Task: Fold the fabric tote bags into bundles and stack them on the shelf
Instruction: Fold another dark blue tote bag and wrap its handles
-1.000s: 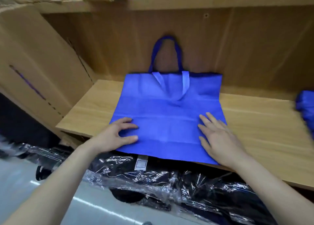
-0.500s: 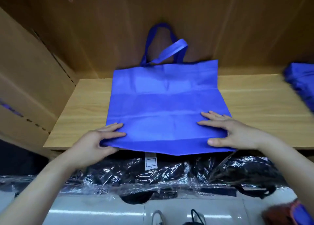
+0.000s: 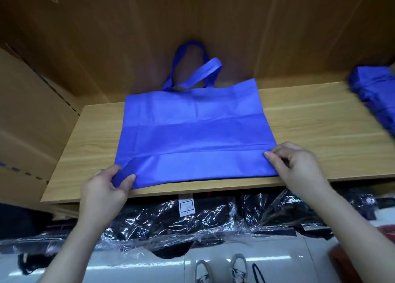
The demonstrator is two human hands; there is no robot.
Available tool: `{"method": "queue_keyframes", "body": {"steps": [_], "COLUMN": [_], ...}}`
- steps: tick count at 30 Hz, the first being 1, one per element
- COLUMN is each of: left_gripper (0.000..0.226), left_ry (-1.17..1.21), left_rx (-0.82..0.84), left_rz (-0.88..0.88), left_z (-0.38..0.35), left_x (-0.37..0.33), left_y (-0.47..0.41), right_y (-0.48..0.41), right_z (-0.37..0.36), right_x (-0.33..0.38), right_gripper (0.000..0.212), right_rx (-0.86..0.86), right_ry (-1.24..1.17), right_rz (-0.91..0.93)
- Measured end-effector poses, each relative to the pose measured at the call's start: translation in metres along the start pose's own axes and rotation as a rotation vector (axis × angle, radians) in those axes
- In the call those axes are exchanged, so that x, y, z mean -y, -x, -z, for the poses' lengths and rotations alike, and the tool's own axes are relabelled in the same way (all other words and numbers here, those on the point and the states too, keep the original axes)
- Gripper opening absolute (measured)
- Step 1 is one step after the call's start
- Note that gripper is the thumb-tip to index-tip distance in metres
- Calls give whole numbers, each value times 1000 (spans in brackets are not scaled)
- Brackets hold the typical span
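Left grip: your left hand [image 3: 106,186] pinches the near-left corner of the blue tote bag [image 3: 192,137], thumb on top and fingers under the cloth. That corner is curled up off the board.
Right grip: your right hand [image 3: 299,167] pinches the near-right corner, its fingertips curled onto the edge just beside a cross crease.
Bag position: it lies spread flat in the middle of the frame on the wooden shelf board [image 3: 320,122]. Its bottom edge sits at the board's front lip and runs from one of your hands to the other.
Handles: the two blue handles [image 3: 193,77] are at the far end, upper centre of the frame, leaning against the wooden back panel.
Creases: two fold lines cross the bag from side to side.
Right edge of frame: a blurred bundle of blue fabric [image 3: 374,94] rests on the same board, well apart from the bag.
Below the board: black goods in clear plastic wrap [image 3: 213,220], one with a white label [image 3: 186,207].
Left of frame: a cardboard box [image 3: 27,116] stands beside the board.
Bottom of frame: your shoes [image 3: 220,267] on a pale floor.
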State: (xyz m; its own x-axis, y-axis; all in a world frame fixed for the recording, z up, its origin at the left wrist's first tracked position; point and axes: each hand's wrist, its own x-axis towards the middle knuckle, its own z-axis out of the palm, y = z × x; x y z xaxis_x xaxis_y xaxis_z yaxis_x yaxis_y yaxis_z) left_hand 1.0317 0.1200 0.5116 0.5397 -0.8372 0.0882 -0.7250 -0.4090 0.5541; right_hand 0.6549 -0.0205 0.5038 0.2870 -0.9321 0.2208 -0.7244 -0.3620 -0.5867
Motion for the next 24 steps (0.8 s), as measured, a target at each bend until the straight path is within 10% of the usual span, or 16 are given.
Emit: {"method": "queue_keyframes", "body": {"steps": [18,21,24], "left_gripper": [37,41,62], "left_ry": [-72,-285,-442], "left_rx": [53,76,307], "left_rz": [-315,-492,-554], "left_z": [4,10,15], "left_x": [18,17,15], "left_y": [11,12,14], "right_y": [-3,4,7], "right_z": [1,-6,-15], "right_x": [20,13,10], "right_gripper": [35,13,36], "right_rx": [147,-108,60], "right_ry": [694,521,454], "right_rz": [-20,212,525]}}
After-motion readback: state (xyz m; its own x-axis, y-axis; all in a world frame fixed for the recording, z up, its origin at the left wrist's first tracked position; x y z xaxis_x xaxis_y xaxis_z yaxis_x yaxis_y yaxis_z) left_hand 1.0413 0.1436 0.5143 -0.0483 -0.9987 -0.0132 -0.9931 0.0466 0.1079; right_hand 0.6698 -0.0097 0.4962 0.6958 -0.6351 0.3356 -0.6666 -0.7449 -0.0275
